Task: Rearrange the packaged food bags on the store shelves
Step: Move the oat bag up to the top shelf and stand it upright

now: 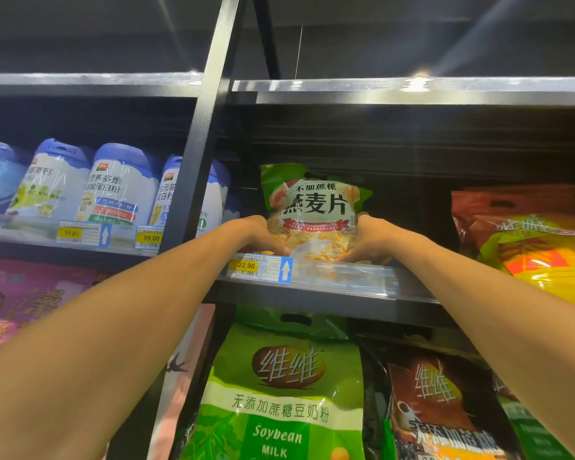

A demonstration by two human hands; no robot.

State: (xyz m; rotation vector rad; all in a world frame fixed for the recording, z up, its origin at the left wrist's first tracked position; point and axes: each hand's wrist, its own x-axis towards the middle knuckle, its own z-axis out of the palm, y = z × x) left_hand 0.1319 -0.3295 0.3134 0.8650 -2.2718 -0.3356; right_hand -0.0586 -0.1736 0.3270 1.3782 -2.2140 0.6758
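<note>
A green oatmeal bag [312, 207] with a picture of flakes stands upright on the middle shelf [346, 280], just right of the black upright post. My left hand [263, 237] grips its lower left side and my right hand [374, 240] grips its lower right side. The bag's bottom edge sits behind the clear shelf rail. Both arms reach up and forward from the bottom corners of the view.
A black shelf post [200, 154] rises left of the bag. White tubs with blue lids [120, 187] fill the shelf to the left. Red and yellow bags [531, 240] lie at the right. Below stand a green soybean milk bag [279, 393] and a dark bag [442, 410].
</note>
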